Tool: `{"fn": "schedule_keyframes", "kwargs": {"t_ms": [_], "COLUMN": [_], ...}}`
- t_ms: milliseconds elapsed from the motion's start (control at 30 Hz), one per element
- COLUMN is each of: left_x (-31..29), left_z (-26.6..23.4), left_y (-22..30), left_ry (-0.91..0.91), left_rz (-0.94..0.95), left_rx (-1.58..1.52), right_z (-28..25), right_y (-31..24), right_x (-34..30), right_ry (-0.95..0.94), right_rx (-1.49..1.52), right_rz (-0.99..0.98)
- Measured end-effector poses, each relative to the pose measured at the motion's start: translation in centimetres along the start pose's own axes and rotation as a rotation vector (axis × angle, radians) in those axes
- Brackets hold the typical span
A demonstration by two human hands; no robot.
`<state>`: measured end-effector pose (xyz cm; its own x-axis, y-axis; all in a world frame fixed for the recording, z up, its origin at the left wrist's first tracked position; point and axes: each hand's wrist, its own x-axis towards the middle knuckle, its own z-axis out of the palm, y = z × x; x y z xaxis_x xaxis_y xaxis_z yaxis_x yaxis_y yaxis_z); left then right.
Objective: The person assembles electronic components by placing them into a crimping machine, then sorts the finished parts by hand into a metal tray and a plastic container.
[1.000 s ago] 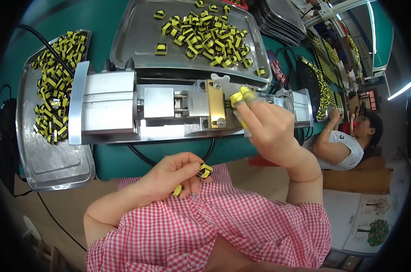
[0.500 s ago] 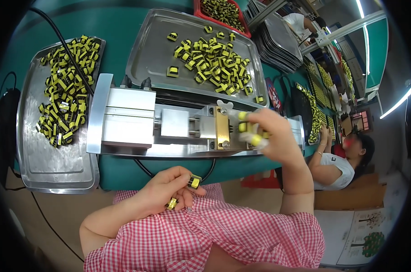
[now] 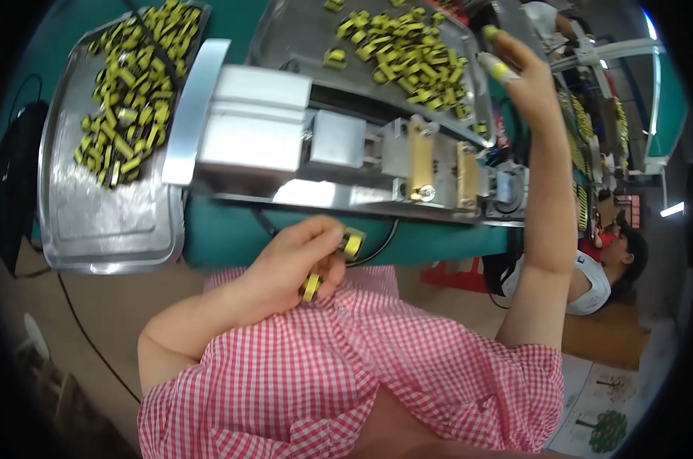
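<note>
My left hand (image 3: 297, 256) is closed near my body, in front of the bench. Its thumb and finger pinch a small yellow-taped transformer (image 3: 352, 245) with a black core. A second yellow transformer (image 3: 310, 288) is tucked among its lower fingers. My right arm reaches to the far right, past the metal clamping fixture (image 3: 339, 139). My right hand (image 3: 526, 76) is open by the right edge of the large tray, thumb and finger apart. Light coverings with yellow patches show on its fingertips, blurred. Two brass blocks (image 3: 421, 161) stand on the fixture with a gap between them.
A metal tray (image 3: 105, 237) on the left holds a heap of yellow transformers. Another tray (image 3: 281, 38) behind the fixture carries a second pile (image 3: 407, 53). A black cable crosses the left tray. A co-worker (image 3: 591, 275) sits at the right.
My right hand has left the fixture and swung far and right, uncovering the second brass block. My left hand keeps both transformers. The whole view has shifted, with the bench higher in it.
</note>
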<state>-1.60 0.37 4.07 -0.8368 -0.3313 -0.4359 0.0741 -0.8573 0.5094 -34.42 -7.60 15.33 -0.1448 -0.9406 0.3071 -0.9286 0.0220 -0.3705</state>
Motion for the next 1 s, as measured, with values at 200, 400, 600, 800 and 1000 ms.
{"fn": "schedule_keyframes", "kwargs": {"t_ms": [200,400,600,800,1000], "left_x": [0.5,0.5,-0.1,0.3,-0.8], "left_z": [-0.6,0.2,0.9,1.3,1.5], "left_y": [-0.1,-0.6,-0.4,-0.8,0.8], "left_ry": [0.024,0.031,0.002,0.041,-0.133], "left_rz": [0.019,0.065,0.229,0.986,0.183], "left_rx": [-0.025,-0.013,0.284,0.868,0.238], "right_z": [0.0,1.1,2.7,2.4,2.0], "right_y": [-7.2,-9.9,-10.2,-9.6,-9.3], "right_x": [-8.0,-14.1,-16.4,-15.9,-15.9], "right_ry": [-0.017,-0.248,-0.429,-1.072,-0.965], "right_rx": [-0.012,0.101,0.288,1.001,1.032], "right_rz": [-0.324,-0.563,-0.454,0.392,0.418]}}
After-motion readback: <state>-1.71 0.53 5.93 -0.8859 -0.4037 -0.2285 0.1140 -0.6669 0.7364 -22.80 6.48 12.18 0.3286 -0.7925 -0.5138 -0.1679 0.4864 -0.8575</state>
